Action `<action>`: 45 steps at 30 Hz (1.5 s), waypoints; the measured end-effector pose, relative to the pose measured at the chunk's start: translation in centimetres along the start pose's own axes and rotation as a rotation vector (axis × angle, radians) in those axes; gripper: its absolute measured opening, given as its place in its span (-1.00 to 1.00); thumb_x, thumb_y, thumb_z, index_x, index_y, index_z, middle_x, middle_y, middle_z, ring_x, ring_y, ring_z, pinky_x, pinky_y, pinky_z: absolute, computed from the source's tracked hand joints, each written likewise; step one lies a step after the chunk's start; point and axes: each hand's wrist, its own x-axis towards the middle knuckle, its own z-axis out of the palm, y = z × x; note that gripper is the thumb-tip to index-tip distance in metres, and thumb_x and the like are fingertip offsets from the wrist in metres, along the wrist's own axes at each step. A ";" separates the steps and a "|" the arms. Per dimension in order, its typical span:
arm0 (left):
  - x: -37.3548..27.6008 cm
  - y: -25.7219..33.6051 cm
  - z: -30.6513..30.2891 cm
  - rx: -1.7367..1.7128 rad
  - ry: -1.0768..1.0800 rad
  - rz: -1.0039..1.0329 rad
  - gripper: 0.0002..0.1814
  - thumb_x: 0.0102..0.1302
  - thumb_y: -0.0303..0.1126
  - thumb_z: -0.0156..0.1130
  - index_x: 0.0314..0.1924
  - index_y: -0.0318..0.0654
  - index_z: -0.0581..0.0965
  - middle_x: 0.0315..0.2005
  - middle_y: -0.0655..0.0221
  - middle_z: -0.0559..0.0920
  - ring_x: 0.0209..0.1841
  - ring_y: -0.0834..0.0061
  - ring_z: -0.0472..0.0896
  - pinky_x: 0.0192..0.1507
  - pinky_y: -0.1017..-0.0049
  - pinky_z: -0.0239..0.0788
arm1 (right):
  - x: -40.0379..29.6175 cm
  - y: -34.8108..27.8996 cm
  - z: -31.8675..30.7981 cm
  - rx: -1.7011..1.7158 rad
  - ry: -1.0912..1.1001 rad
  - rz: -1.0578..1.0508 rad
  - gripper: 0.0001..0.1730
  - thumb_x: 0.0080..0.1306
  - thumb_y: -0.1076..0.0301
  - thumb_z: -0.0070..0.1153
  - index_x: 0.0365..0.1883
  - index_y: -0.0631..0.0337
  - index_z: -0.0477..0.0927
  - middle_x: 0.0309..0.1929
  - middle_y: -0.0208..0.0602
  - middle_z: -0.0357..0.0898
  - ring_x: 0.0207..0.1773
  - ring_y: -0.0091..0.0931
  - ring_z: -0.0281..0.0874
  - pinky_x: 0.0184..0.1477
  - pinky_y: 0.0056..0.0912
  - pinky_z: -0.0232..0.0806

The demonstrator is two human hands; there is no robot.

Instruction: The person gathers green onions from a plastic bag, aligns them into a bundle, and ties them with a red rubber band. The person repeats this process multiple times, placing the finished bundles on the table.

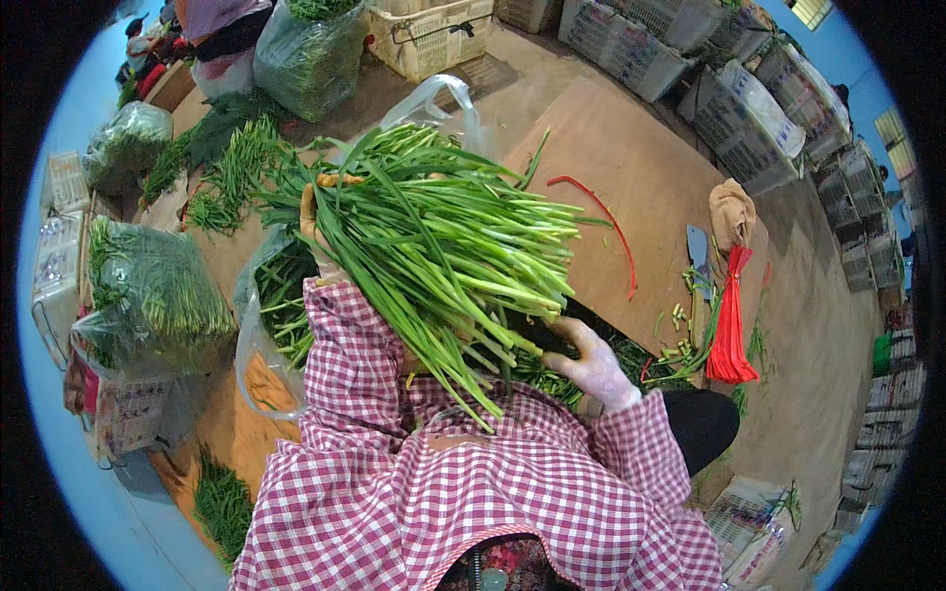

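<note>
A large bundle of green leafy stalks, like garlic chives, lies across my left hand, its pale cut ends pointing right. That hand is closed around the leafy side, its fingers partly hidden by leaves. Near the lower cut ends is my right hand, fingers apart; whether its fingertips touch a stalk is unclear. Behind the bundle stands an open clear plastic bag. On the brown board to the right lie a red strip, a cleaver, trimmed stalk ends and a bunch of red ties.
Filled plastic bags of greens stand at the left, with loose greens beyond. A cream plastic crate stands ahead. Stacked crates line the right side. Beside the red ties lies a tan cloth bundle. People sit at the far upper left.
</note>
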 end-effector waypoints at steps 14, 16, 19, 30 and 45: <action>-0.5 1.1 -3.7 0.037 0.048 0.031 -0.63 0.48 -0.31 -0.03 0.13 -0.39 0.51 -0.03 0.05 0.65 -0.09 0.07 0.66 -0.02 0.13 0.60 | 0.7 -8.0 0.4 1.091 -0.119 0.131 -0.74 0.47 0.32 -0.07 -0.01 0.26 0.52 -0.33 -0.32 0.58 -0.38 -0.54 0.51 -0.33 -0.55 0.39; -1.0 0.3 -2.5 0.194 0.036 0.230 -0.65 0.48 -0.28 -0.03 0.09 -0.32 0.54 -0.03 0.09 0.65 -0.09 0.06 0.66 -0.03 0.14 0.62 | -1.5 -4.6 -3.0 1.295 -0.237 -0.096 -0.74 0.47 0.28 -0.08 -0.24 0.27 0.56 -0.68 -0.47 0.42 -0.73 -0.62 0.24 -0.58 -0.55 0.22; -0.1 -0.1 -1.5 0.200 -0.012 0.167 -0.66 0.47 -0.27 0.00 0.07 -0.32 0.56 -0.04 0.11 0.66 -0.10 0.10 0.66 -0.01 0.13 0.60 | -3.6 -0.3 -4.2 1.609 -0.285 -0.490 -0.77 0.44 0.35 -0.08 -0.33 0.25 0.55 -0.70 -0.45 0.37 -0.77 -0.60 0.17 -0.64 -0.51 0.15; 1.0 -1.2 6.4 -0.330 -0.214 -0.005 -0.79 0.38 -0.19 0.20 -0.28 -0.09 0.42 -0.29 0.45 0.48 -0.14 0.47 0.49 0.14 0.22 0.27 | 6.4 -7.3 1.5 1.230 -0.182 0.223 -0.44 0.30 0.33 0.27 0.24 0.24 0.44 0.18 -0.29 0.53 0.18 -0.47 0.46 0.23 -0.34 0.32; 0.1 -2.5 7.9 -0.492 -0.295 -0.143 -0.76 0.55 -0.25 -0.22 -0.24 -0.03 0.41 -0.35 0.55 0.46 -0.18 0.52 0.45 0.13 0.39 0.22 | 5.3 -10.0 4.1 1.167 -0.258 0.234 -0.51 0.43 0.36 0.10 0.29 0.30 0.38 0.22 -0.28 0.47 0.20 -0.49 0.42 0.25 -0.39 0.30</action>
